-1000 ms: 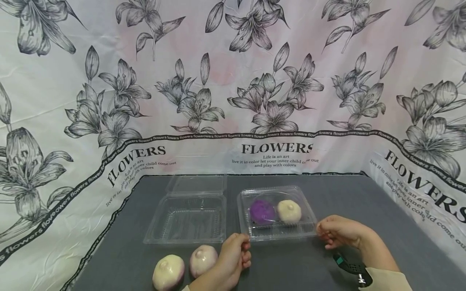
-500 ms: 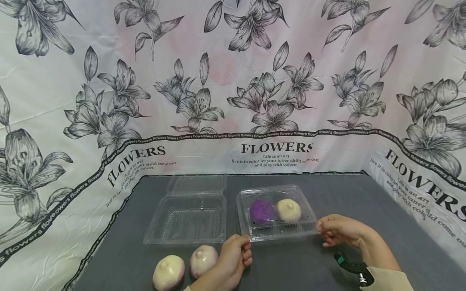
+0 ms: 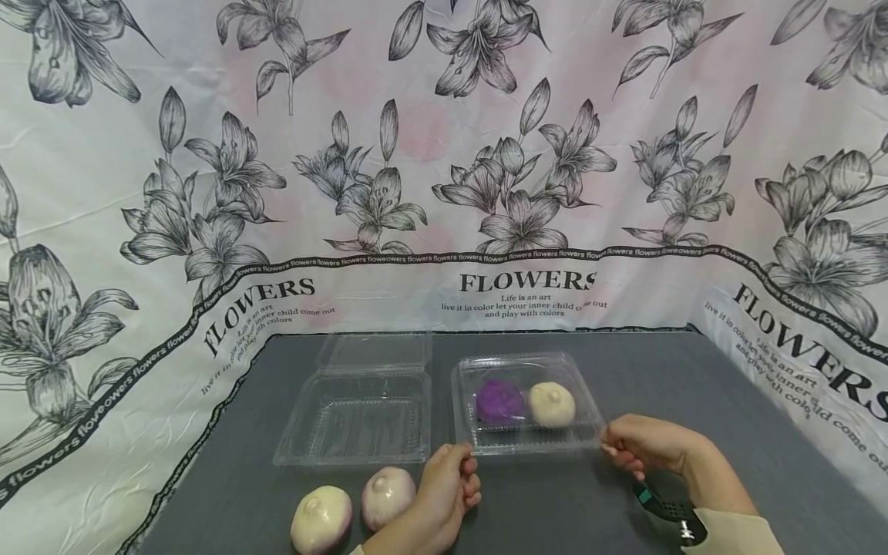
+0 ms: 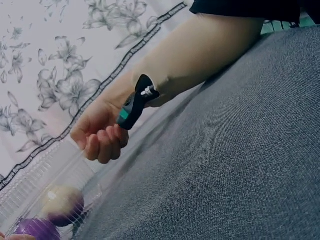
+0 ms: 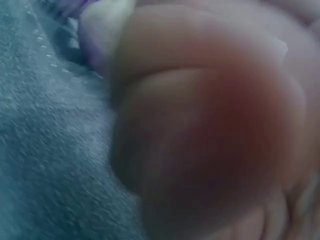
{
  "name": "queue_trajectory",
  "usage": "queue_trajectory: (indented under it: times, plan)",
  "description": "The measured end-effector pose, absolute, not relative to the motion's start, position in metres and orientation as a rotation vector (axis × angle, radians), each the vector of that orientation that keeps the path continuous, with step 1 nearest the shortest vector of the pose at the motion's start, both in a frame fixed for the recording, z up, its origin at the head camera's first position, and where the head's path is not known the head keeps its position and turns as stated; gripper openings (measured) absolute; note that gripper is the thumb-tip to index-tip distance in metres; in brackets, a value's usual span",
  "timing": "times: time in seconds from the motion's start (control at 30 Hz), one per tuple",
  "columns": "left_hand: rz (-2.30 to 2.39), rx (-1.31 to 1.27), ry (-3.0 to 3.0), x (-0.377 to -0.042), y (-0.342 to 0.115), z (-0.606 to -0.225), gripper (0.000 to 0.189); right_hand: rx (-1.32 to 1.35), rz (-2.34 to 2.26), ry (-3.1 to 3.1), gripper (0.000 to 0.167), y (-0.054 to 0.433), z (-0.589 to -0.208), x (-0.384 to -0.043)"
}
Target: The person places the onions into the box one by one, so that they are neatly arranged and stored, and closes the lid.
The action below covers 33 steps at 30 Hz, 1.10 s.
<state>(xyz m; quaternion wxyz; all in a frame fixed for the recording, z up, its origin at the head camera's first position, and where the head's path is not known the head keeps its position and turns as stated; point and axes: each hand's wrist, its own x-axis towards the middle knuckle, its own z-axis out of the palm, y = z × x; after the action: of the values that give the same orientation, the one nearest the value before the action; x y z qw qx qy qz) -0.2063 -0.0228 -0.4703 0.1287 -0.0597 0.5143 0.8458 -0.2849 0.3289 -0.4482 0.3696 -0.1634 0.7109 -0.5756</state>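
Note:
A clear plastic clamshell box lies in front of me with its lid down. Inside sit a purple ball and a pale round onion with a nub on top; the left wrist view shows a purple underside on this onion. My left hand pinches the box's front left corner between thumb and finger. At the front right corner my right hand pinches the rim, its other fingers curled. In the right wrist view, blurred fingers hide most of the box.
A second clear clamshell box stands open on the left, its lid folded back. Two pale onions lie before it, one partly behind my left hand. A black wrist strap hangs by my right sleeve. Flower-printed cloth surrounds the grey table.
Both hands stay on the box corners. The box's front edge has shifted slightly away from me, and the right hand has moved slightly left. The purple ball has turned a little.

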Motion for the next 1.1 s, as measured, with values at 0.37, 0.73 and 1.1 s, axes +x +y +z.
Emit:
queue_trajectory:
  times: [0.37, 0.73, 1.1]
  plan:
    - [2.428, -0.14, 1.497, -0.206, -0.021, -0.476, 0.018, -0.478, -1.495, 1.791, 0.036, 0.339, -0.453, -0.288]
    - [2.378, -0.115, 1.537, -0.202, -0.019, -0.467, 0.019, -0.51, -1.413, 1.788, 0.045, 0.353, -0.445, -0.281]
    - [2.042, 0.018, 1.443, -0.199, -0.061, -0.439, 0.026, -0.211, -1.318, 2.303, 0.052, 0.351, -0.409, -0.266]
